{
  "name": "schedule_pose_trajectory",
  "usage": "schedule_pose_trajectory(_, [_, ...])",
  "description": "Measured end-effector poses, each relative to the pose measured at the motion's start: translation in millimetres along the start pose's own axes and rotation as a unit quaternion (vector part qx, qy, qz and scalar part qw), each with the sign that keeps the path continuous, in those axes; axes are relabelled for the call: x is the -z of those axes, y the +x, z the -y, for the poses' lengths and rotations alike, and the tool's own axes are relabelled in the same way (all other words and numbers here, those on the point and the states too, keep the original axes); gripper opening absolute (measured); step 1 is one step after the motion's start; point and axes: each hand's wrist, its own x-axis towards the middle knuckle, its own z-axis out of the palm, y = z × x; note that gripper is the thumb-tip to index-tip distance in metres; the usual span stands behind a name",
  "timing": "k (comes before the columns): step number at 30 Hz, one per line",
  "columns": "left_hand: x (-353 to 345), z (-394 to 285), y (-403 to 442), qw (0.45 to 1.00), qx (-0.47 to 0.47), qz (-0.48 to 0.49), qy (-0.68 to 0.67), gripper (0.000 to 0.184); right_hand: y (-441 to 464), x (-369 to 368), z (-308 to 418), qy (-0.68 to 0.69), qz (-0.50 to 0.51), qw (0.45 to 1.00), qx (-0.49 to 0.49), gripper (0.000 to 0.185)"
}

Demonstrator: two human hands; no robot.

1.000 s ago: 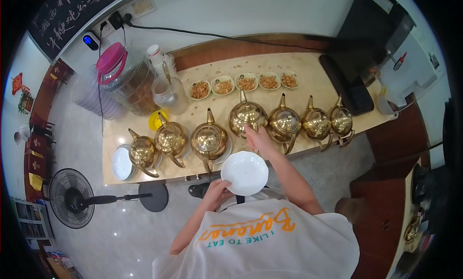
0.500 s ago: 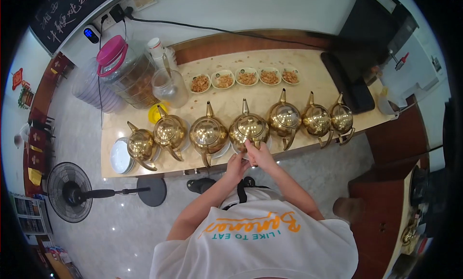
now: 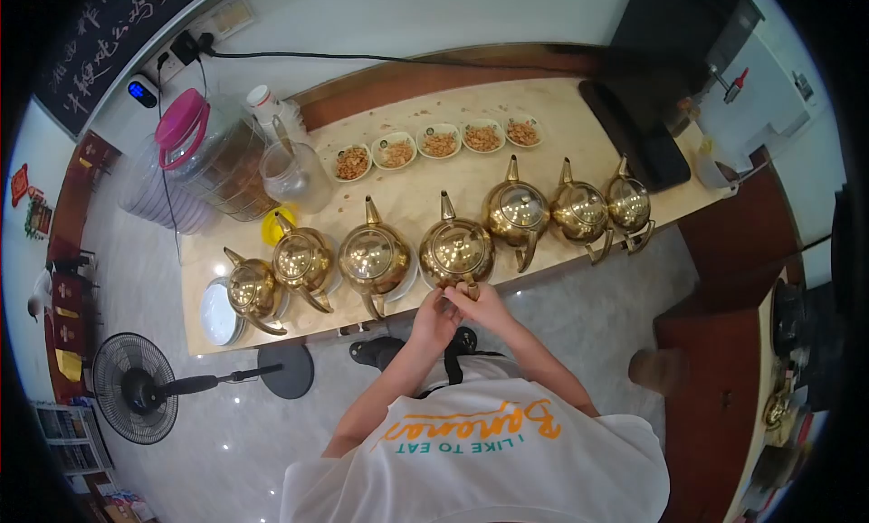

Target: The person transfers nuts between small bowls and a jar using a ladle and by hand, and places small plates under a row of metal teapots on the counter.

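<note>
A shiny brass-coloured teapot [image 3: 456,251] stands on the counter in front of me, spout pointing away and handle towards me. My right hand [image 3: 484,308] has its fingers closed round the lower part of that handle. Close against it, my left hand [image 3: 436,317] has bent fingers meeting the right hand's fingertips; what they hold, if anything, is hidden. On the left are another teapot [image 3: 375,260] and a smaller one [image 3: 256,290]. To the right stands a teapot [image 3: 516,213] in the same row, which holds several.
Several small dishes of brown crumbly food [image 3: 440,144] line the back of the counter [image 3: 380,129]. At left are a large pink-lidded jar [image 3: 213,161], a clear pitcher [image 3: 297,181] and stacked white plates [image 3: 220,315]. A black tray [image 3: 638,147] lies right; a standing fan [image 3: 136,387] is left.
My right thumb has left the teapot's side, and the fingers are lower on the handle. My left hand has come up beside them. The view has shifted slightly.
</note>
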Motion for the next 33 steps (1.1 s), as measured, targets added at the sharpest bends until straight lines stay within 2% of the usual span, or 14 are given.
schedule_pose_trajectory(2, [-8, -4, -8, 1.000, 0.018, 0.017, -0.009, 0.029, -4, 6, -16, -0.054, 0.006, 0.998, 0.025, 0.025])
schedule_pose_trajectory(5, [0, -4, 0, 0.999, 0.026, 0.010, -0.032, 0.029, -23, 16, 3, -0.208, -0.117, 0.965, 0.108, 0.025])
schedule_pose_trajectory(8, [5, -4, 7, 0.999, 0.011, 0.001, -0.047, 0.030, -32, 38, 15, -0.256, -0.194, 0.939, 0.122, 0.022])
schedule_pose_trajectory(11, [3, -6, 8, 0.995, 0.021, -0.029, -0.097, 0.034, -34, 48, 30, -0.202, -0.296, 0.919, 0.163, 0.019])
schedule_pose_trajectory(15, [-12, -14, -3, 0.992, 0.043, -0.024, -0.120, 0.041, -12, 69, 22, -0.285, -0.421, 0.828, 0.237, 0.024])
schedule_pose_trajectory(18, [-15, -19, -2, 0.990, 0.065, -0.004, -0.127, 0.042, 16, 80, 0, -0.092, -0.346, 0.907, 0.220, 0.029])
schedule_pose_trajectory(21, [-30, -21, -4, 0.981, 0.062, -0.034, -0.178, 0.039, 27, 95, -1, 0.066, -0.228, 0.965, 0.111, 0.029])
schedule_pose_trajectory(24, [-11, -17, 23, 0.981, 0.046, 0.008, -0.190, 0.035, 37, 109, 5, -0.061, -0.257, 0.964, 0.011, 0.026])
schedule_pose_trajectory(25, [-14, -19, 23, 0.984, 0.032, 0.009, -0.176, 0.034, 37, 98, 21, -0.052, -0.317, 0.947, 0.008, 0.025])
schedule_pose_trajectory(27, [-22, -22, 22, 0.989, 0.004, 0.005, -0.150, 0.031, 44, 101, 31, -0.017, -0.361, 0.932, -0.006, 0.024])
schedule_pose_trajectory(29, [-27, -23, 5, 0.997, -0.015, 0.001, -0.071, 0.031, 45, 98, 42, 0.019, -0.379, 0.925, -0.004, 0.031])
schedule_pose_trajectory(30, [-26, -25, -5, 0.999, -0.023, -0.005, -0.031, 0.031, 50, 106, 35, 0.038, -0.364, 0.931, 0.014, 0.033])
schedule_pose_trajectory(32, [-12, -20, -29, 0.998, 0.001, -0.027, -0.062, 0.034, 57, 115, 27, 0.054, -0.342, 0.938, 0.010, 0.023])
schedule_pose_trajectory(33, [-5, -24, -50, 0.998, -0.010, 0.041, -0.055, 0.034, 56, 120, 20, 0.053, -0.311, 0.949, 0.024, 0.019])
